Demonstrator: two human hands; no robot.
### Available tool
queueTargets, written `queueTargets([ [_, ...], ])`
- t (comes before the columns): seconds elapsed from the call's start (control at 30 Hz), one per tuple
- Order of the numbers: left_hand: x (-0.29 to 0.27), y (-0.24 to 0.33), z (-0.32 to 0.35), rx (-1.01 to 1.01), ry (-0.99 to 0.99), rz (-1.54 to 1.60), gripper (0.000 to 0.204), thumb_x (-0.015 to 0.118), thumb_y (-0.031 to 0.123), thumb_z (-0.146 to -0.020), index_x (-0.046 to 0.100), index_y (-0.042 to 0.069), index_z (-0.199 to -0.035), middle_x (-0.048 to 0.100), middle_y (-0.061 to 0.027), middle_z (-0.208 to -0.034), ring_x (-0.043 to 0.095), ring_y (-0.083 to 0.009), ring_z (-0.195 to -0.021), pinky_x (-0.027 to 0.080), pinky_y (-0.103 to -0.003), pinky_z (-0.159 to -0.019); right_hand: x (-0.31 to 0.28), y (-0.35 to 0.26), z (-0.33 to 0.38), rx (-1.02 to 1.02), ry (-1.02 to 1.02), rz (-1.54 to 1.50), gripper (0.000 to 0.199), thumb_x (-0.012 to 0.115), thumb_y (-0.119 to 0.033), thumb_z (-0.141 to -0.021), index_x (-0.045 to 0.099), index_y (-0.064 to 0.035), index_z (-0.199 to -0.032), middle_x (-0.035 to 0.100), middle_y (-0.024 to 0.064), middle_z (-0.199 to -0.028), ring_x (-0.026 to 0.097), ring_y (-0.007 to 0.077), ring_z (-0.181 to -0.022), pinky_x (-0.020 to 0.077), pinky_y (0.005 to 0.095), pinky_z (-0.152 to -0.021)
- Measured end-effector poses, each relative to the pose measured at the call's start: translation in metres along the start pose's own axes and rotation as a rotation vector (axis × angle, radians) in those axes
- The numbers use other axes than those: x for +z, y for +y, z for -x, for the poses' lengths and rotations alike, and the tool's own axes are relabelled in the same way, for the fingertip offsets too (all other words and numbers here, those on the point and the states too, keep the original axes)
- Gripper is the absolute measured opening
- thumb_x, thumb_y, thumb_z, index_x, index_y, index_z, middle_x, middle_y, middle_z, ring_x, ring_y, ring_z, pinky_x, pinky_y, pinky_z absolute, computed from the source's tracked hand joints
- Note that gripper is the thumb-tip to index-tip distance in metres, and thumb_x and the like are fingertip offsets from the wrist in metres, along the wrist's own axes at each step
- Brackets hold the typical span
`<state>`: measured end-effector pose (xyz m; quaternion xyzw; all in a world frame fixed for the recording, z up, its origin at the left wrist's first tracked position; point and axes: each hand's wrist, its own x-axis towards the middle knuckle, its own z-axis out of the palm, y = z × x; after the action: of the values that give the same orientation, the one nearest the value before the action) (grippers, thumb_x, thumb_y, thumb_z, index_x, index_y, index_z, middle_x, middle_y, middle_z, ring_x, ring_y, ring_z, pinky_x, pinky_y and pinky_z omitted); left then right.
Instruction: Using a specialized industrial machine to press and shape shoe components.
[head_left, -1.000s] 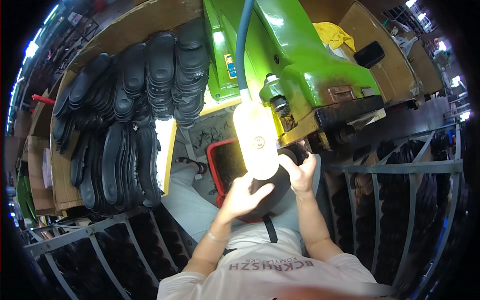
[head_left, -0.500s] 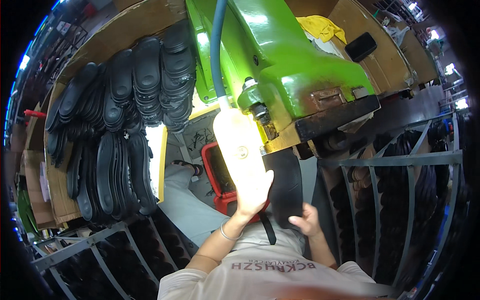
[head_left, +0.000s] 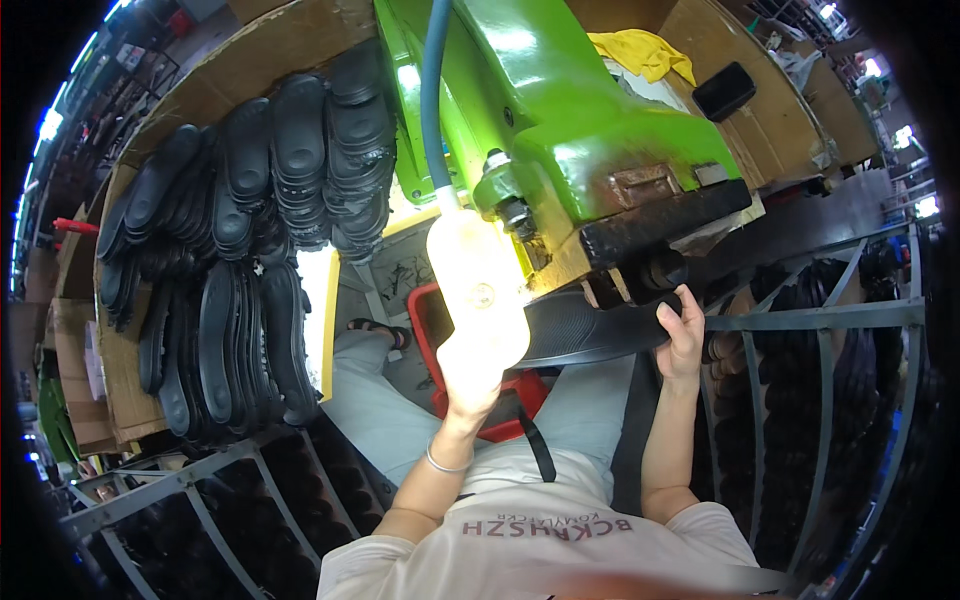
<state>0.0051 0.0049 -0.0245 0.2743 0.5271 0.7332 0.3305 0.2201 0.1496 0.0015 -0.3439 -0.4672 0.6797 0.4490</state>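
Note:
A black shoe sole [head_left: 590, 335] with a finely ridged face lies crosswise under the head of a green machine [head_left: 600, 140]. My right hand [head_left: 682, 338] grips its right end, the thumb on the near side. The glowing lamp [head_left: 480, 290] hangs in front of the sole's left end. My left hand [head_left: 468, 388] is just below the lamp, washed out by its light; the fingers are hidden, so I cannot see whether they touch the sole.
Stacks of black soles [head_left: 235, 300] fill a cardboard box [head_left: 130, 385] at left. A red bin [head_left: 428, 310] stands below the machine. Metal racks [head_left: 820, 318] with dark soles flank me. A yellow cloth [head_left: 645, 55] and a black phone-like slab [head_left: 723, 92] lie at the far right.
The sole has turned from upright to crosswise beneath the machine head. My right hand has moved up and to the right with its end; my left hand has shifted slightly left and down.

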Motion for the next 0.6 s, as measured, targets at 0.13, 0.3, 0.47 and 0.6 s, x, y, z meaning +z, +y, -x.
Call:
queueTargets([
  [0.13,0.015,0.004,-0.009,0.07,-0.08,-0.336,0.03,0.074,0.003,-0.074,0.063,-0.001,-0.101,0.061,-0.0086,-0.096,0.06,-0.0187,-0.084,0.048,-0.029,-0.077,-0.016,0.007,-0.001,0.003,0.087,0.012,0.022,0.062,-0.009,-0.085,0.054,0.002,-0.102,0.061,0.0062,-0.092,0.057,0.0097,-0.083,0.0449,0.0233,-0.079],
  [0.3,0.007,0.004,-0.014,0.362,-0.106,-0.631,0.03,0.077,0.006,-0.07,0.066,0.0,-0.097,0.058,-0.0092,-0.089,0.058,-0.0243,-0.077,0.048,-0.032,-0.07,0.009,-0.005,-0.015,-0.124,0.14,0.085,0.02,0.061,-0.012,-0.086,0.054,0.0011,-0.099,0.061,0.0054,-0.086,0.058,0.008,-0.071,0.0462,0.0189,-0.063],
  [0.47,-0.019,0.02,-0.015,0.306,-0.043,-0.381,0.018,0.068,0.005,-0.075,0.062,-0.005,-0.089,0.065,-0.0123,-0.084,0.062,-0.0177,-0.073,0.049,-0.026,-0.068,0.041,-0.007,-0.033,-0.021,0.004,0.086,0.015,0.057,-0.011,-0.086,0.054,-0.001,-0.097,0.057,0.0012,-0.071,0.044,0.0021,-0.041,0.0296,0.0161,-0.032],
  [0.6,-0.047,0.03,-0.01,0.051,0.037,-0.218,0.021,0.069,0.0,-0.073,0.062,-0.008,-0.091,0.065,-0.011,-0.087,0.061,-0.0146,-0.077,0.048,-0.024,-0.07,0.064,0.009,-0.03,-0.058,-0.189,0.058,0.026,0.055,-0.008,-0.086,0.052,0.0026,-0.111,0.061,0.0059,-0.091,0.054,0.0037,-0.067,0.0402,0.0156,-0.051],
])
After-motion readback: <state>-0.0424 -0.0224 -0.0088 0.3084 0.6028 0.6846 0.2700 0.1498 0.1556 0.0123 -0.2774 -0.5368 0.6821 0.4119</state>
